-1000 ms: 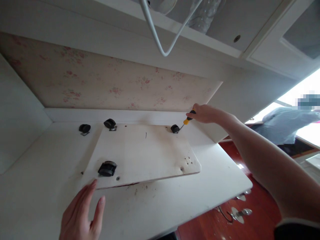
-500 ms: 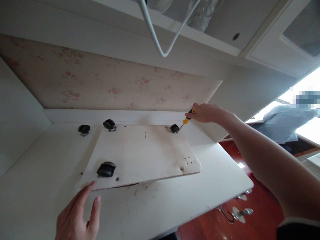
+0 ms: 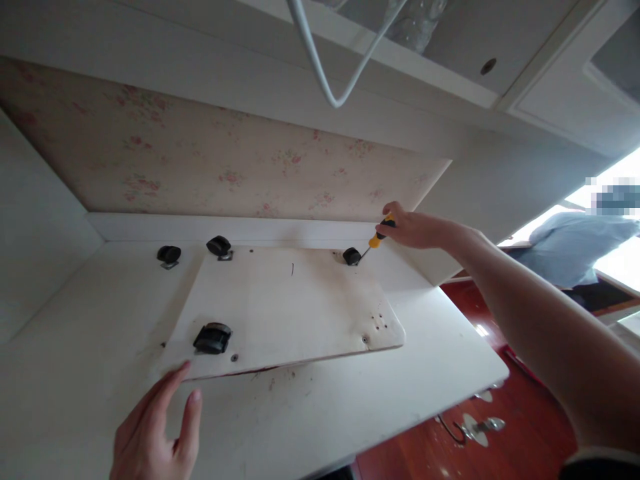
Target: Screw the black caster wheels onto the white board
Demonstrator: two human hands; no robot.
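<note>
A: Hands?
B: Right hand (image 3: 400, 225) closed around a yellow-and-black screwdriver (image 3: 375, 241), tip at the base of the far-right caster (image 3: 351, 256) on the white board (image 3: 295, 307). Left hand (image 3: 155, 430) spread, thumb apart, fingertip at the board's near-left corner, near the near-left caster (image 3: 213, 338); cannot tell if touching.
A: Surroundings?
B: Board flat on the white desk (image 3: 350, 407). Far-left caster (image 3: 219, 246) at its back corner; separate caster (image 3: 169, 254) left of the board. Behind, floral panel (image 3: 280, 167). Overhead, white cord (image 3: 321, 77) hanging.
A: In the way?
B: Right forearm (image 3: 520, 307), hiding some red floor (image 3: 400, 447).
</note>
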